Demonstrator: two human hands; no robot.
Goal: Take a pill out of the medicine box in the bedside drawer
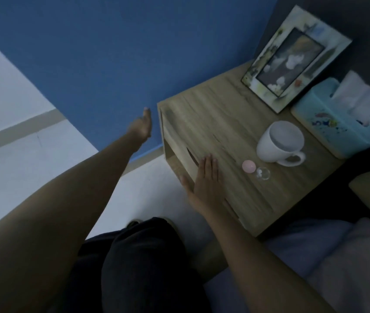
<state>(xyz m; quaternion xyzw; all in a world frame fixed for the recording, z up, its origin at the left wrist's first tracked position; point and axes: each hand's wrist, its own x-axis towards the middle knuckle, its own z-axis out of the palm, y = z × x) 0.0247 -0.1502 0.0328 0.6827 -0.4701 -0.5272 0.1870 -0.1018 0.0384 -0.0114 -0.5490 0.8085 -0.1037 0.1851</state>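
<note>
The left hand is reaching out over the blue wall and pale floor, left of the bedside desk, its fingers loosely spread and its grip closing on nothing. To its right the wooden desk is standing in the corner, and its front face is showing a slot opening below the top edge; whether the drawer is standing open is hard to tell, and the medicine box is not showing anywhere in view. The right hand is lying flat on the desk's front edge, fingers straight and together, thumb hanging over the front, its grip holding nothing. Just right of that hand a small pink round thing is sitting on the top, touching or nearly touching a clear round piece. Behind these a white mug is standing with its handle pointing right. Farther back a picture frame is leaning against the dark wall, and at the right edge a light blue tissue box is holding white tissues.
</note>
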